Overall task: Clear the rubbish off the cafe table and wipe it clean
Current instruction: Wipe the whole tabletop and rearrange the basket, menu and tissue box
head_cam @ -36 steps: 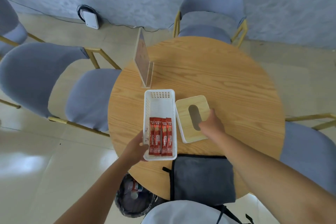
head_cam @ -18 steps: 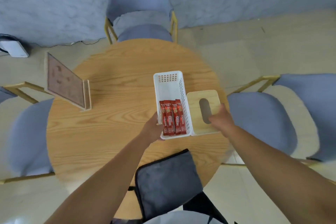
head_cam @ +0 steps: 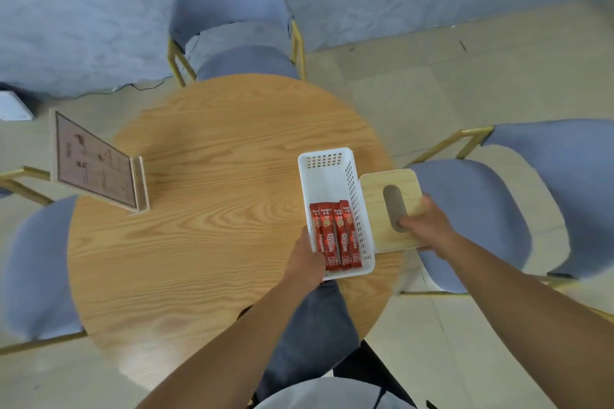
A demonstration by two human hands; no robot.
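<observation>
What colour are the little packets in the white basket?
The packets are red with white writing, lying in the white basket. The head view shows them best.

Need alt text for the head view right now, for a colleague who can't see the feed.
Left hand grips a white basket of red coffee sachets while the right hand grips a wooden-lidded tissue box at the round wooden table's right edge. A menu stand stands at left.

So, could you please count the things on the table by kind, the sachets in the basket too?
White basket: 1
Red coffee sachets: 4
Wooden-lidded tissue box: 1
Menu stand: 1
Grey cloth: 1
Total: 8
</observation>
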